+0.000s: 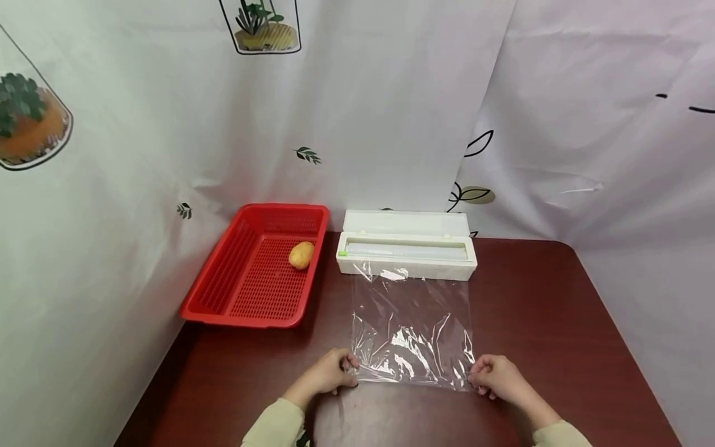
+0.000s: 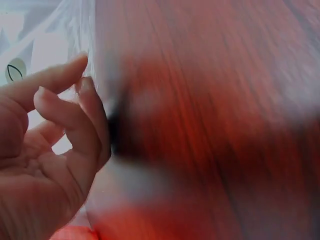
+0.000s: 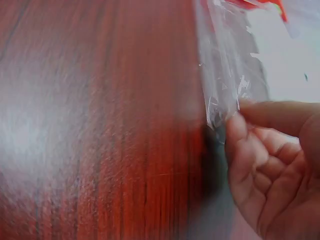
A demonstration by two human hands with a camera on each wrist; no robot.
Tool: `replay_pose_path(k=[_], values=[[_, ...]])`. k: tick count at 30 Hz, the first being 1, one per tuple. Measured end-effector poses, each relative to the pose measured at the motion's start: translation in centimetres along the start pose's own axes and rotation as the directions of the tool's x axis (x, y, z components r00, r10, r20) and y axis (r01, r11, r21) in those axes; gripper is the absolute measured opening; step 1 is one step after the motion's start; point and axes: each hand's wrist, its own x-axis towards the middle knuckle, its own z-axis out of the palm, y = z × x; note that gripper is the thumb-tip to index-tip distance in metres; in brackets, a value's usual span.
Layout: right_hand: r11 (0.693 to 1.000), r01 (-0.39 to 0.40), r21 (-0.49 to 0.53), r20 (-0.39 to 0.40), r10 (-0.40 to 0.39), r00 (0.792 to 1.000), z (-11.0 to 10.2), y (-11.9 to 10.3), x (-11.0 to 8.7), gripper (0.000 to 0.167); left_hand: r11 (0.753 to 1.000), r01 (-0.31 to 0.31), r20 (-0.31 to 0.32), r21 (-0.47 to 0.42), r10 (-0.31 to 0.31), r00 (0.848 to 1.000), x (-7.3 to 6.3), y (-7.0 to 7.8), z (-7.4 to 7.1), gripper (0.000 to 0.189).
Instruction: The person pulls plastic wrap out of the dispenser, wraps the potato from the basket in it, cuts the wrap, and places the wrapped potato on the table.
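Observation:
A sheet of clear plastic wrap (image 1: 410,329) stretches from a white dispenser box (image 1: 406,267) toward the near side of the table. My left hand (image 1: 331,372) pinches its near left corner between thumb and index finger. At the near right corner my right hand (image 1: 499,377) pinches the film in the same way. Both wrist views show the fingertips together at the film's edge, with the wrap (image 3: 220,60) wrinkled by the right fingers. Inside the box lies the white roll (image 1: 406,251), and the box's lid (image 1: 406,222) stands raised behind it.
To the left of the box stands a red plastic basket (image 1: 298,320) with a potato (image 1: 301,255) against its right side. Everything rests on a dark red-brown wooden table (image 1: 558,323). White printed cloth (image 1: 391,124) hangs behind and along both sides.

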Motion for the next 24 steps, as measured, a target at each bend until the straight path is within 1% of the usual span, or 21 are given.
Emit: replay_pose_path(k=[2, 4, 6, 8, 9, 11, 12, 13, 14, 15, 16, 17, 18, 19, 20, 21, 22, 23, 24], values=[[0.997, -0.026, -0.073, -0.046, 0.023, 0.999, 0.5, -0.2, 0.1, 0.016, 1.000, 0.009, 0.007, -0.012, -0.009, 1.000, 0.4, -0.2, 0.0, 0.019], [0.989, -0.053, -0.136, -0.086, 0.042, 0.995, 0.8, -0.3, 0.2, 0.022, 1.000, 0.005, 0.003, -0.020, -0.004, 1.000, 0.7, -0.4, 0.0, 0.018], [0.985, -0.061, -0.162, -0.101, 0.045, 0.994, 1.0, -0.3, 0.2, 0.028, 0.999, -0.003, -0.003, -0.035, 0.003, 1.000, 0.7, -0.3, -0.1, 0.020], [0.980, -0.021, -0.199, -0.101, 0.001, 0.995, 1.0, -0.2, 0.3, 0.031, 0.999, -0.009, -0.013, -0.053, 0.009, 1.000, 0.7, -0.2, -0.1, 0.023], [0.975, 0.006, -0.220, -0.094, -0.027, 0.995, 1.0, -0.1, 0.3, 0.032, 0.999, -0.012, -0.021, -0.041, 0.011, 1.000, 0.7, 0.0, -0.1, 0.024], [0.964, 0.058, -0.259, -0.074, -0.080, 0.994, 1.0, -0.1, 0.2, 0.029, 0.998, -0.001, -0.058, 0.059, 0.004, 0.998, 0.6, 0.2, 0.0, 0.027], [0.956, 0.083, -0.280, -0.063, -0.105, 0.992, 1.0, 0.0, 0.1, 0.027, 0.990, 0.011, -0.083, 0.142, 0.001, 0.997, 0.6, 0.2, 0.1, 0.029], [0.946, 0.106, -0.307, -0.052, -0.128, 0.990, 1.0, 0.0, 0.0, 0.025, 0.967, 0.021, -0.113, 0.255, 0.008, 0.994, 0.5, 0.3, 0.4, 0.032], [0.940, 0.115, -0.323, -0.041, -0.135, 0.990, 1.1, 0.0, -0.2, 0.023, 0.926, 0.034, -0.149, 0.377, 0.025, 0.989, 0.5, 0.4, 0.6, 0.037], [0.934, 0.115, -0.340, -0.036, -0.135, 0.990, 1.1, 0.1, -0.4, 0.022, 0.867, 0.042, -0.178, 0.496, 0.055, 0.982, 0.5, 0.5, 0.9, 0.042], [0.928, 0.112, -0.356, -0.035, -0.133, 0.991, 1.1, 0.1, -0.6, 0.021, 0.797, 0.035, -0.192, 0.603, 0.102, 0.976, 0.5, 0.6, 1.2, 0.045], [0.921, 0.108, -0.373, -0.035, -0.130, 0.991, 1.1, 0.0, -0.7, 0.020, 0.725, 0.011, -0.187, 0.689, 0.163, 0.969, 0.4, 0.6, 1.4, 0.043], [0.915, 0.102, -0.390, -0.034, -0.125, 0.992, 1.1, 0.0, -0.8, 0.020, 0.646, -0.027, -0.165, 0.763, 0.235, 0.958, 0.4, 0.6, 1.7, 0.040], [0.909, 0.096, -0.405, -0.033, -0.119, 0.992, 1.0, 0.0, -1.0, 0.020, 0.569, -0.071, -0.132, 0.819, 0.309, 0.942, 0.3, 0.6, 1.8, 0.035], [0.904, 0.093, -0.417, -0.033, -0.117, 0.993, 1.0, 0.0, -1.1, 0.019, 0.498, -0.109, -0.097, 0.860, 0.371, 0.924, 0.2, 0.6, 1.9, 0.029], [0.899, 0.088, -0.430, -0.034, -0.114, 0.993, 0.9, -0.1, -1.2, 0.020, 0.443, -0.145, -0.057, 0.885, 0.413, 0.909, -0.1, 0.5, 1.9, 0.022], [0.894, 0.091, -0.439, -0.033, -0.117, 0.993, 0.9, -0.1, -1.3, 0.019, 0.405, -0.174, -0.025, 0.897, 0.441, 0.897, -0.3, 0.4, 1.9, 0.018], [0.890, 0.094, -0.446, -0.031, -0.120, 0.992, 0.8, 0.0, -1.4, 0.019, 0.388, -0.192, -0.004, 0.901, 0.450, 0.893, -0.6, 0.4, 1.8, 0.018], [0.887, 0.098, -0.452, -0.028, -0.124, 0.992, 0.7, 0.0, -1.4, 0.020, 0.390, -0.198, 0.005, 0.899, 0.443, 0.896, -0.9, 0.3, 1.7, 0.022]])
